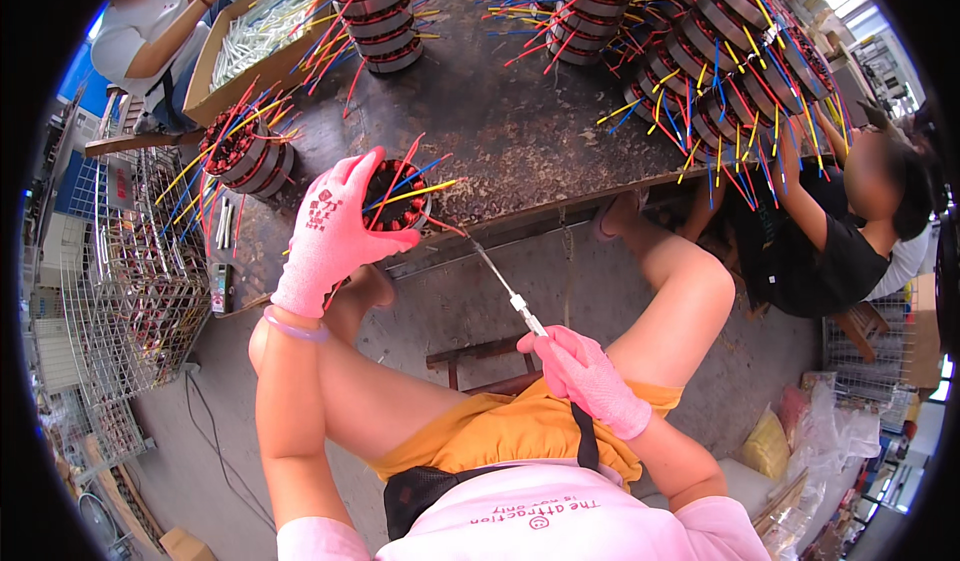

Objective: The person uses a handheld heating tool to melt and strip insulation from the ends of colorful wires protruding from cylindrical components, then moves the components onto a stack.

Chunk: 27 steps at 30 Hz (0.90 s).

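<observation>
Right hand [590,376] pinched on a white rod [519,304]; left hand [335,226] clasped about a wound core [405,219]

Nearest: your yellow shorts [450,436], lap level, with the right hand just above them. Pink glove, thumb and fingers closed narrow on the rod's near end.

Rod: one, slender, thicker toward your fingers, slanting up and leftward. Its far tip meets a red wire [447,226] leading out of the core.

Core: one, ring-shaped, dark inside with red windings, at the near edge of the table [420,101]. Red, blue and yellow wires stick out of its opening. Your left hand, also gloved pink, grips it wide, fingers over the far left side, thumb along the near rim. A pale bracelet [295,327] circles that wrist.

Left of the core: a short wound stack [250,161], wires fanned; loose white sticks [224,223] lying near it.

Farther: three groups of stacked metal-and-red cores, namely a left column [385,36], a middle column [595,11] and a large right cluster [720,71], all bristling with wires.

Beyond, left: a cardboard box [215,106] of white tubes [265,36]; beside it, a person in white [125,46]. Far right: a person in black [810,261], arms raised to the cluster.
</observation>
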Tool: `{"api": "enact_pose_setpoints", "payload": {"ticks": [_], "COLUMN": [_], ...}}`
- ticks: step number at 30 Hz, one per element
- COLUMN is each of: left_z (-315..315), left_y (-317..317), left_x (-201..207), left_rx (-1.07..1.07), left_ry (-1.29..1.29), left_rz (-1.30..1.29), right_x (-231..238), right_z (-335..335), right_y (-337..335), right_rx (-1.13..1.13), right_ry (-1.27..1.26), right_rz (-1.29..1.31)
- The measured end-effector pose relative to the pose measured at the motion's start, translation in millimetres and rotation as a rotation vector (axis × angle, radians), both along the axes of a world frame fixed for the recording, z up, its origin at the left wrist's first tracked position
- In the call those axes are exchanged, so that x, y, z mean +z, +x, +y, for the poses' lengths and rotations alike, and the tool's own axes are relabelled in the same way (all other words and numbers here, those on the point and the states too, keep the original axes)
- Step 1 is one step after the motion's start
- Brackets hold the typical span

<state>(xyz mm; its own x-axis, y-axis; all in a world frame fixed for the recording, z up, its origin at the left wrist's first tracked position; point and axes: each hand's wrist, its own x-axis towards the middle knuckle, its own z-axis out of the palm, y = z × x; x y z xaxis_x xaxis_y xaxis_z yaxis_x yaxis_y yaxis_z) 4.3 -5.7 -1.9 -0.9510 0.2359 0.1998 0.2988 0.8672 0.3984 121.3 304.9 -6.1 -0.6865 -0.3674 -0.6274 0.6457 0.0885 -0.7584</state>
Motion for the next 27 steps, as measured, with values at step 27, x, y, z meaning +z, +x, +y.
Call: {"api": "enact_pose_setpoints", "payload": {"ticks": [27], "left_z": [-0.5], "left_y": [-1.4], "left_x": [-1.2], "left_rx": [-0.016], "left_ry": [-0.005], "left_rz": [-0.003], "right_x": [8.4], "right_z": [-5.2], "right_y": [-5.0], "right_rx": [0.008], "right_ry": [0.009], "right_rz": [0.015]}}
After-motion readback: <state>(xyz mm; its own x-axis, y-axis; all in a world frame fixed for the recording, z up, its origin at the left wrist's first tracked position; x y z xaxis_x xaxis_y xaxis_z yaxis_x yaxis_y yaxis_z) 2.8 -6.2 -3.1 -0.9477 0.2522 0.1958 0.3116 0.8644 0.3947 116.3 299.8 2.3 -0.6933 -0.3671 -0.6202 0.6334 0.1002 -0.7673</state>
